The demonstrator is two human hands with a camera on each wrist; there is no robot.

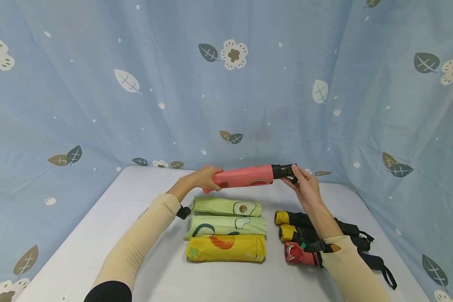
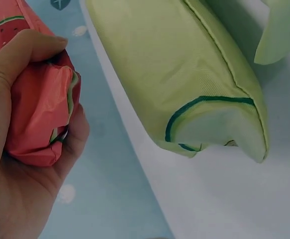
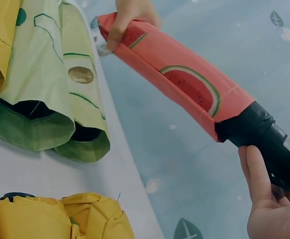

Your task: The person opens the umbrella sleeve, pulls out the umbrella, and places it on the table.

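Note:
A red watermelon-print umbrella sleeve (image 1: 245,176) is held up above the far edge of the table, tilted slightly up to the right. My left hand (image 1: 205,178) grips its left end, with the fingers wrapped round the bunched fabric (image 2: 38,119) in the left wrist view. From the sleeve's right mouth sticks the black handle end (image 3: 254,132) of a folded umbrella; the rest of it is hidden inside. My right hand (image 1: 307,186) holds that handle between thumb and fingers. Below lie two green avocado-print sleeves (image 1: 226,225) and a yellow orange-print sleeve (image 1: 226,248), side by side.
Right of the sleeves, under my right forearm, lie three folded umbrellas: two black-and-yellow ones (image 1: 288,233) and a black-and-red one (image 1: 300,254), with wrist straps to the right. A blue patterned curtain (image 1: 226,96) hangs behind the white table (image 1: 166,272).

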